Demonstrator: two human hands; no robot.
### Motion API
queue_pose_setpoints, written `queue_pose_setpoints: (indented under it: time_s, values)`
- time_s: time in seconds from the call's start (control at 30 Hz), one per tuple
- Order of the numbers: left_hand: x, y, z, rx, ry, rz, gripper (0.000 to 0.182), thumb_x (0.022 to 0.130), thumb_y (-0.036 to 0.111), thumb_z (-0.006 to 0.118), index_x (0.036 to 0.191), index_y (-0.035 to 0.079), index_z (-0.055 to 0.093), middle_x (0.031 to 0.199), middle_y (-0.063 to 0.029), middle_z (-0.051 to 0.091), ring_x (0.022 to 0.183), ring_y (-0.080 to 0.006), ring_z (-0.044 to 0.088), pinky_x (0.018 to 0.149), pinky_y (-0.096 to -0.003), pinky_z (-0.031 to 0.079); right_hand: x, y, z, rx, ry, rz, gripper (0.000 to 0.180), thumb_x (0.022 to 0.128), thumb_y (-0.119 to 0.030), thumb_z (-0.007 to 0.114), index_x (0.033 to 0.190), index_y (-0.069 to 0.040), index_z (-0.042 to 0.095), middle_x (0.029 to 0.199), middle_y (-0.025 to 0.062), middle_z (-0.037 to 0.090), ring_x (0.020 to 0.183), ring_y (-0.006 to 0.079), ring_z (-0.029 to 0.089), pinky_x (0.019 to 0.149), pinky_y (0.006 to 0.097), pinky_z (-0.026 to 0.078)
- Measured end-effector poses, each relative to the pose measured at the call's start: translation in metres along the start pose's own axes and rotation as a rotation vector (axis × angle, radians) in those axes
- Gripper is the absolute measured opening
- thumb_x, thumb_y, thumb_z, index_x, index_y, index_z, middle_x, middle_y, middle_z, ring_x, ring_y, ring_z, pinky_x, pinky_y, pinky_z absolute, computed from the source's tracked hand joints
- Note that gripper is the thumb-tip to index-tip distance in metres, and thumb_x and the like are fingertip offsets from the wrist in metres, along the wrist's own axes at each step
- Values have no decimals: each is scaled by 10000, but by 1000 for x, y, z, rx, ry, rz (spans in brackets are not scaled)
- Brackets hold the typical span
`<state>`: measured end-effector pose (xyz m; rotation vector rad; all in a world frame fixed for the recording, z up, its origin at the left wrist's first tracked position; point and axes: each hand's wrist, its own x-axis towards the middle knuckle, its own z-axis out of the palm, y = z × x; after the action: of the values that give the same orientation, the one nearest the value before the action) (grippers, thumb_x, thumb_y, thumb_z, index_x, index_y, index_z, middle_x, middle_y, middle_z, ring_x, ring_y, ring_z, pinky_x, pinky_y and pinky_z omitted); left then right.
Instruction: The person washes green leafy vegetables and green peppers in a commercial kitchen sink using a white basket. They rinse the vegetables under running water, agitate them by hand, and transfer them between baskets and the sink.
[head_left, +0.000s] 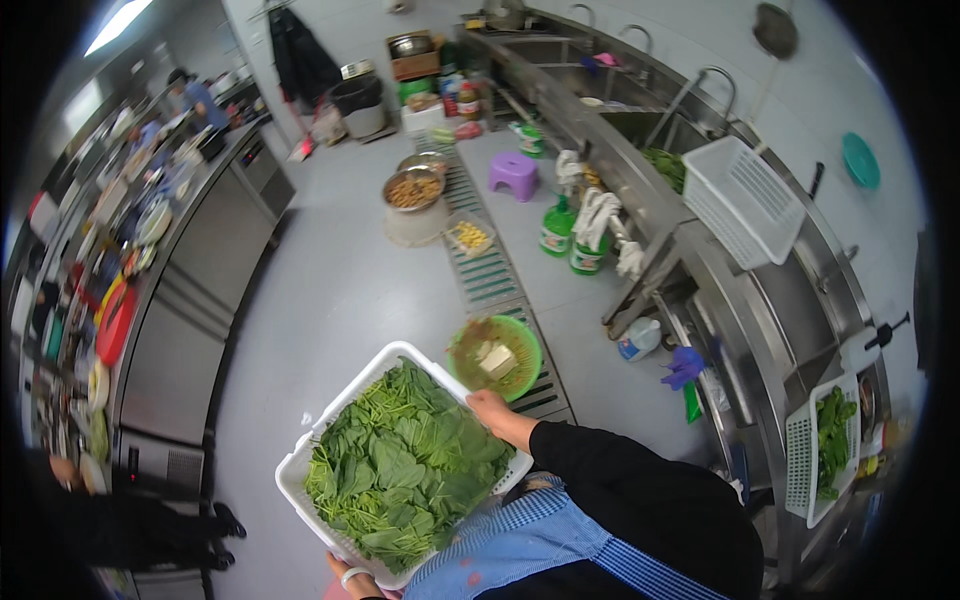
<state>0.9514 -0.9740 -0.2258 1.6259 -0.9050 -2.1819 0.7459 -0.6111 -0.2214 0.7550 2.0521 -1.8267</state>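
A white plastic basket (401, 352) heaped with leafy greens (401, 461) is tilted in front of my blue checked apron (517, 536). My right hand (495, 414) grips its upper right rim, the black-sleeved arm reaching in from the right. At the lower left, my left hand (351, 577), with a pale bangle at the wrist, holds the opposite side; most of its fingers are hidden under the basket. Just beyond my right hand, a green bowl (532, 349) with a pale block (497, 361) in it rests on the floor by the drain grate.
A steel sink counter (630, 172) runs along the right, bearing a white basket (742, 199) and another basket with greens (832, 442). Metal bowls (414, 189), a purple stool (514, 174) and green bottles (556, 229) stand ahead. Steel cabinets (176, 322) and a dark-clothed person (142, 525) are left.
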Motion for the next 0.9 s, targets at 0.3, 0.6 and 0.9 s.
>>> queue_pose_setpoints:
  time_s: [0.3,0.6,0.9]
  values:
    - [-22,-38,112,293,-148,-72,525,748,516,381,875,39,560,799,-94,591,760,-259,558,727,-368,449,-13,-37,-149,125,170,131,321,765,-262,549,954,-3,526,812,75,551,717,160,508,602,305,394]
    - [-3,-103,257,394,-241,-113,499,766,496,386,862,41,566,763,-77,592,715,-236,564,708,-336,456,43,-71,-249,217,340,115,289,752,-258,541,889,-4,548,715,40,510,648,134,467,569,303,372]
    - [-53,-161,379,419,-568,-87,414,823,357,400,1007,7,527,890,-99,587,775,-228,573,723,-338,463,154,-133,-325,139,350,171,336,771,-263,537,966,11,535,832,79,532,749,170,486,640,334,381]
